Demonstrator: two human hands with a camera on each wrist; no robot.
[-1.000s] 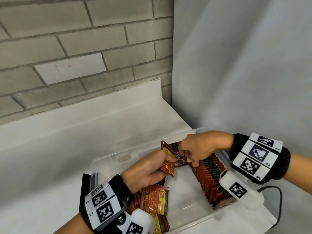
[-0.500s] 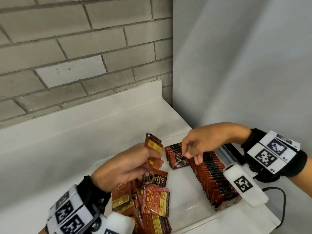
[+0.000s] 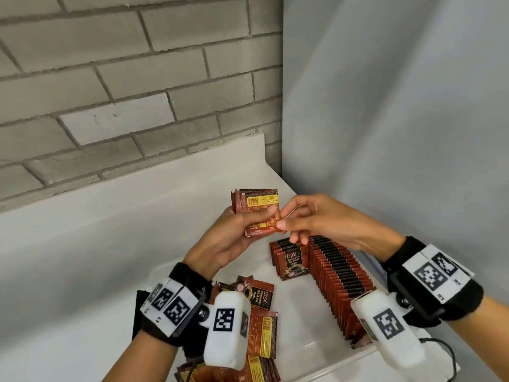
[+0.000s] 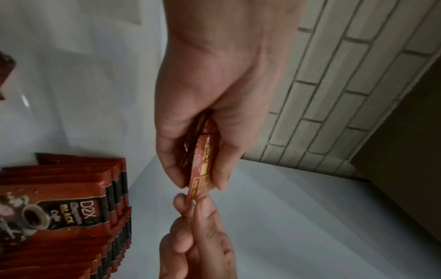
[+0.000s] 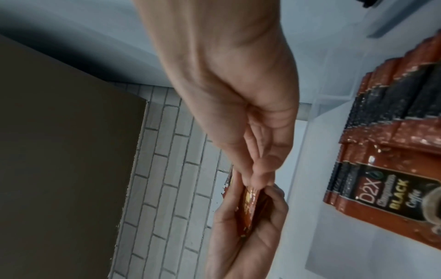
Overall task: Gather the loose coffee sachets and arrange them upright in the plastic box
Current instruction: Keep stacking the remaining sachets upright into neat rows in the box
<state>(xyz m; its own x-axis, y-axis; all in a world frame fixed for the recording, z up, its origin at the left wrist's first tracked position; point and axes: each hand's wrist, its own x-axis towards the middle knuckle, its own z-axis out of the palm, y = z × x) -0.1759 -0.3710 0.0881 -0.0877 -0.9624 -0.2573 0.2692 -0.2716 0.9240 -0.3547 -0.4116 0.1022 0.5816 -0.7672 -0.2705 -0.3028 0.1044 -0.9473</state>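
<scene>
Left hand (image 3: 228, 238) grips a small sachet stack (image 3: 257, 208) raised for sorting; right hand (image 3: 311, 219), at three o'clock, pinches the front sachet (image 3: 265, 226) to peel it off.

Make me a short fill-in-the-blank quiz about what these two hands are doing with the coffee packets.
1. The left hand grips a small stack of coffee ____.
2. The right hand pinches the stack's front sachet by its ____.
3. The upright row stands inside the plastic ____.
4. The wall behind the counter is built of grey ____.

Missing words: sachets; edge; box; bricks
</scene>
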